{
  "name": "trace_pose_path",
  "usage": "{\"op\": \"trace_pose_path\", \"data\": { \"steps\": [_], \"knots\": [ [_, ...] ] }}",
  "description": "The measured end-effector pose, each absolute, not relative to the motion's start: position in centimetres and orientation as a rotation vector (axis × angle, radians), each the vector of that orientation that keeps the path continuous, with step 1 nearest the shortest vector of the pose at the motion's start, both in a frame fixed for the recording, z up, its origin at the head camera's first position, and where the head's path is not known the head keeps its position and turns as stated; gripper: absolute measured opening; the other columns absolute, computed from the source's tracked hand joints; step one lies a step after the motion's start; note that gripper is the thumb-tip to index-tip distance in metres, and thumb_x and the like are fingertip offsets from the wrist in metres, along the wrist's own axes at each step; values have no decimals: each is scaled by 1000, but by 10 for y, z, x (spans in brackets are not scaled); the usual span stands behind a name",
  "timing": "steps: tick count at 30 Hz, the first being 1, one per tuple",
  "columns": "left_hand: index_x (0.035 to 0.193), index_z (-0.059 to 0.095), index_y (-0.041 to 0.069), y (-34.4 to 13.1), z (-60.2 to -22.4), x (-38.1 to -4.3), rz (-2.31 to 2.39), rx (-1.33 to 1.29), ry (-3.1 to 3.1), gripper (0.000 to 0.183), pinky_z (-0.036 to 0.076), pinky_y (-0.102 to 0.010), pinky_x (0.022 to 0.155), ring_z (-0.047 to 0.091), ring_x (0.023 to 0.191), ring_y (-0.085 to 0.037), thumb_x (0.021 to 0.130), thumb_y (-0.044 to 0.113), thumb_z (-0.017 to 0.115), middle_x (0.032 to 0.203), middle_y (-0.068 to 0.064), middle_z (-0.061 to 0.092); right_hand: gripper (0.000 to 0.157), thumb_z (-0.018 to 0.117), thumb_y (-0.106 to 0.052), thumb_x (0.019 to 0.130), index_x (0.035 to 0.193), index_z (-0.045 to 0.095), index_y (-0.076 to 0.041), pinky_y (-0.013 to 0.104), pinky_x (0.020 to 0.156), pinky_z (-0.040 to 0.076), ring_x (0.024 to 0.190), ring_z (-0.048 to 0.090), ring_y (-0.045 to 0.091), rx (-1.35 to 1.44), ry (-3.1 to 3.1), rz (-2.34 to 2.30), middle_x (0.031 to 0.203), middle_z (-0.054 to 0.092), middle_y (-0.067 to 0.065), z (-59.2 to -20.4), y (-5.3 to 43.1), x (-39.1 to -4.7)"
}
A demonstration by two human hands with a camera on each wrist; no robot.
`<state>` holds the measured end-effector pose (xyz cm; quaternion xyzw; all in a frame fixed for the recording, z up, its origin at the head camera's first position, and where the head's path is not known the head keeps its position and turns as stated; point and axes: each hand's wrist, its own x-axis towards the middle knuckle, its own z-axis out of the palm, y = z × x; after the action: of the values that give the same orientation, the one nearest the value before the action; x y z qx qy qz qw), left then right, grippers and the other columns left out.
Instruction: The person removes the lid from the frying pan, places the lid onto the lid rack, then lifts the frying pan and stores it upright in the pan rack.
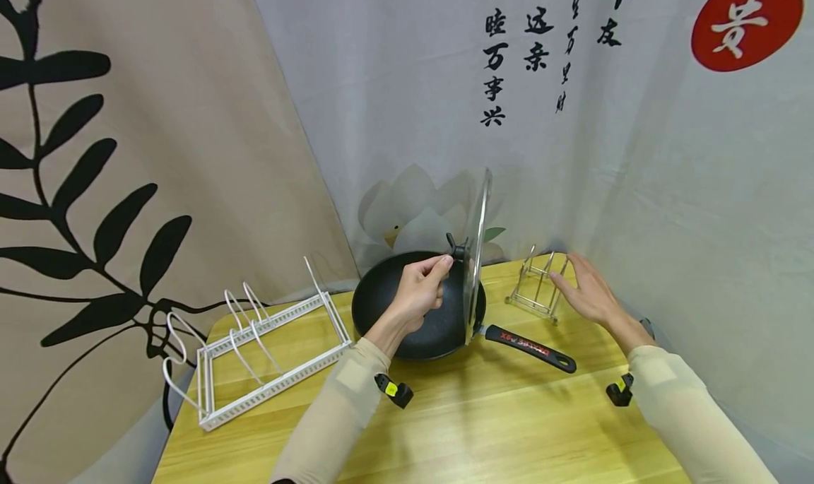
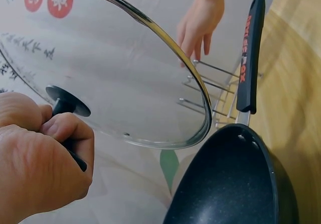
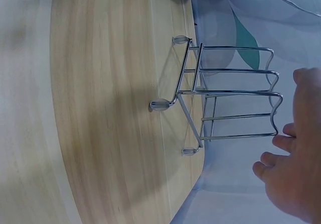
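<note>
My left hand [image 1: 416, 290] grips the black knob [image 2: 67, 103] of a round glass lid [image 2: 135, 68]. The lid stands nearly on edge above the frying pan [image 1: 432, 339], its metal-rimmed disc facing sideways. The pan is black inside, and its black handle [image 1: 531, 348] with red lettering points right. My right hand [image 1: 591, 293] is at the far right beside a small metal wire rack [image 1: 533, 305], thumb and fingers spread apart. In the right wrist view, fingertips are right at the upper ends of the rack's wire loops [image 3: 235, 92]; its clear-capped feet rest on the table.
To the pan's left, a white rectangular rack [image 1: 273, 388] with upright wire dividers lies on the wooden table [image 1: 496, 427]. Behind the table hangs a printed curtain [image 1: 407, 102], close to the pan and small rack.
</note>
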<state>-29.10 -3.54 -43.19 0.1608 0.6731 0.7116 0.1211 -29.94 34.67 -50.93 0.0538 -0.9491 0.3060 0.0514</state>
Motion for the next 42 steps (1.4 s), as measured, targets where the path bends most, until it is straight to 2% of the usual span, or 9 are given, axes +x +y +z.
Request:
{"op": "trace_pose_path", "data": {
  "steps": [5, 14, 20, 27, 37, 42],
  "knots": [
    [87, 60, 12, -32, -432, -292, 2089, 445, 1961, 41, 26, -25, 48, 27, 48, -11, 103, 50, 59, 65, 3, 34, 83, 38, -54, 109, 165, 8, -1, 74, 123, 12, 156, 11, 55, 141, -2898, 947, 171, 9, 30, -508, 346, -300],
    [79, 51, 11, -27, -432, -294, 2079, 473, 1959, 47, 25, -25, 48, 25, 47, -12, 102, 52, 59, 64, 3, 31, 85, 35, -58, 109, 165, 7, -2, 75, 122, 12, 156, 11, 56, 128, -2920, 949, 170, 10, 31, -508, 347, -302],
    [80, 53, 13, -22, -432, -296, 2073, 487, 1944, 44, 24, -26, 46, 24, 46, -13, 103, 49, 59, 62, 3, 29, 85, 34, -59, 109, 165, 7, -2, 76, 121, 12, 155, 12, 57, 131, -2917, 968, 170, 11, 32, -510, 347, -304],
    [87, 62, 12, -16, -432, -297, 2091, 485, 1927, 40, 23, -26, 46, 23, 46, -10, 102, 49, 60, 64, 4, 31, 80, 32, -58, 109, 166, 8, -6, 76, 120, 17, 154, 16, 57, 86, -2912, 1004, 170, 15, 30, -511, 349, -304],
    [90, 63, 12, -12, -433, -299, 2082, 484, 1922, 38, 23, -25, 46, 24, 46, -10, 104, 47, 58, 64, 4, 31, 80, 33, -58, 109, 167, 10, -9, 76, 118, 22, 153, 22, 56, 83, -2862, 1076, 169, 20, 30, -515, 353, -304],
    [91, 65, 12, -9, -434, -300, 2086, 453, 1916, 37, 24, -25, 46, 25, 46, -9, 104, 46, 59, 64, 5, 33, 74, 37, -50, 110, 167, 12, -9, 74, 114, 31, 148, 32, 56, 82, -2834, 1075, 166, 26, 31, -518, 352, -305]
  ]
}}
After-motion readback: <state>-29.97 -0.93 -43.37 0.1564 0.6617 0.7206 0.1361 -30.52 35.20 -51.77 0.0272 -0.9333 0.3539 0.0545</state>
